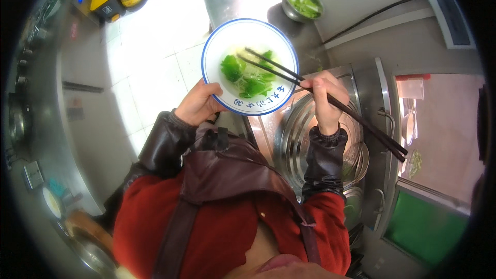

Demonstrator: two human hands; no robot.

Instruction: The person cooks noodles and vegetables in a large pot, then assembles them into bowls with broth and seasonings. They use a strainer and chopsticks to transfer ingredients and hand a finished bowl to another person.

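My left hand (199, 102) grips the lower left rim of a white bowl (213, 62) with a blue edge and blue writing inside. Leafy greens (254, 86) and what look like pale noodles (249, 74) lie in the bowl. Long dark chopsticks (348, 111) are held in my right hand (327, 95), to the right of the bowl. Their thin tips are slightly apart over the food; whether they touch it, I cannot tell. The thick ends point down to the right. Dark sleeve covers reach both wrists.
Beyond the bowl, a steel bowl of cut greens (304, 4) stands on the steel counter (232, 2). Below my right hand is a large round steel cooker (296, 131) with a wire strainer (362, 162) beside it. A long steel counter (50, 97) runs along the left. Bins stand at upper left.
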